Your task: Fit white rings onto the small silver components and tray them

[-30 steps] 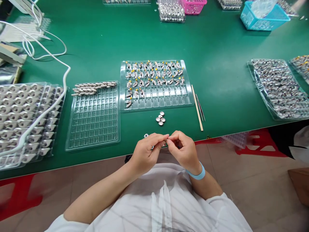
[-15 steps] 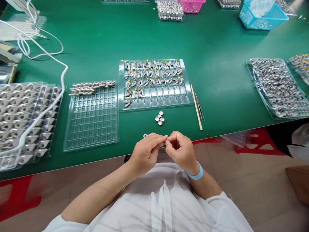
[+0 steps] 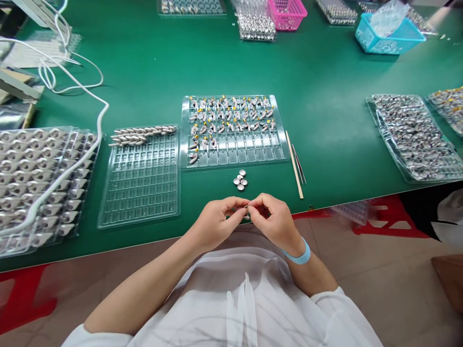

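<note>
A: What's in the hands?
B: A tiny part (image 3: 246, 209), pinched between the fingertips of the left hand (image 3: 217, 222) and right hand (image 3: 274, 222), both curled closed on it at the near edge of the green surface (image 3: 152, 62).
A: And around the part?
B: Just beyond it lie small silver caps (image 3: 240, 180). Beyond those sits a clear tray (image 3: 235, 153), partly filled with pieces. Right of the caps lie a stick (image 3: 294, 164) and tweezers (image 3: 299, 164).
</note>
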